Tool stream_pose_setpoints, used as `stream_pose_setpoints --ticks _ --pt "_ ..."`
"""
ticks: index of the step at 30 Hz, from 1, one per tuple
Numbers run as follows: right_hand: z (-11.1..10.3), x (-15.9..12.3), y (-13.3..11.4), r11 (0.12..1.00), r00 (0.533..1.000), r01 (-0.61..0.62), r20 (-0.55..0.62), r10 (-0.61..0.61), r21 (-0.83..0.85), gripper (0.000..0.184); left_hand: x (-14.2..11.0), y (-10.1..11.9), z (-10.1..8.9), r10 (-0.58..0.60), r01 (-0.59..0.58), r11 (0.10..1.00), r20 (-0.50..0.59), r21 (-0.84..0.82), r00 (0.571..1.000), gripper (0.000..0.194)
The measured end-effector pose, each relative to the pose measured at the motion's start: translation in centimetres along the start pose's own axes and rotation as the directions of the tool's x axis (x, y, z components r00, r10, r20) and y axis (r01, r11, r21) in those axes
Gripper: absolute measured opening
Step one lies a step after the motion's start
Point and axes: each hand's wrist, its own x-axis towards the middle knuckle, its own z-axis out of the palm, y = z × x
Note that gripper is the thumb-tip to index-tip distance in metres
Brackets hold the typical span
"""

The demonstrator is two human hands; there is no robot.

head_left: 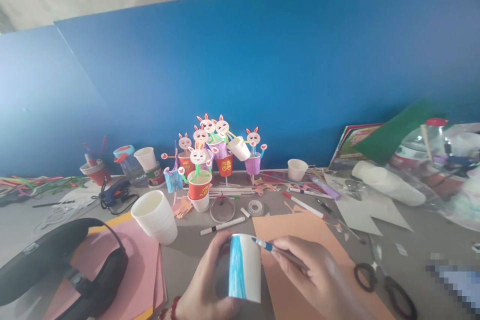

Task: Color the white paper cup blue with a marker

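Note:
My left hand [208,280] is wrapped round a white paper cup [245,267], held on its side low in the middle of the view. The cup's left part is coloured blue. My right hand [313,272] pinches a blue marker [275,247], whose tip touches the cup's upper wall. Both hands hover over a grey table, above an orange paper sheet [300,232].
A stack of white cups [155,217] lies tilted to the left on pink paper [129,272]. Rabbit-faced cup figures [210,160] stand at the back by the blue wall. Markers [303,205], tape rolls [256,207], scissors [386,280] and a black headset [67,265] lie around.

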Motion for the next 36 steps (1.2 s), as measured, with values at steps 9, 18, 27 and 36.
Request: stream_pose_setpoints --ticks 9,18,27,36 --pt "-0.4 0.2 -0.3 0.99 0.996 0.093 0.011 -0.093 -0.106 0.026 -0.2 -0.4 -0.1 -0.023 0.023 1.0 -0.008 -0.003 1.0 0.084" --pt "-0.5 0.1 -1.1 0.949 0.973 0.222 0.109 -0.202 -0.223 0.027 -0.4 -0.8 -0.3 -0.042 0.042 0.999 -0.017 0.027 0.999 0.076" --pt "-1.0 -0.2 -2.0 0.958 0.916 0.271 0.331 -0.226 -0.096 0.021 -0.2 -0.9 -0.4 -0.105 0.102 0.992 -0.042 -0.073 0.994 0.076" --pt "-1.2 0.1 -0.7 0.993 0.994 0.107 0.005 -0.107 -0.044 0.021 -0.2 -0.5 -0.4 -0.048 0.048 0.999 -0.018 -0.011 0.999 0.076"
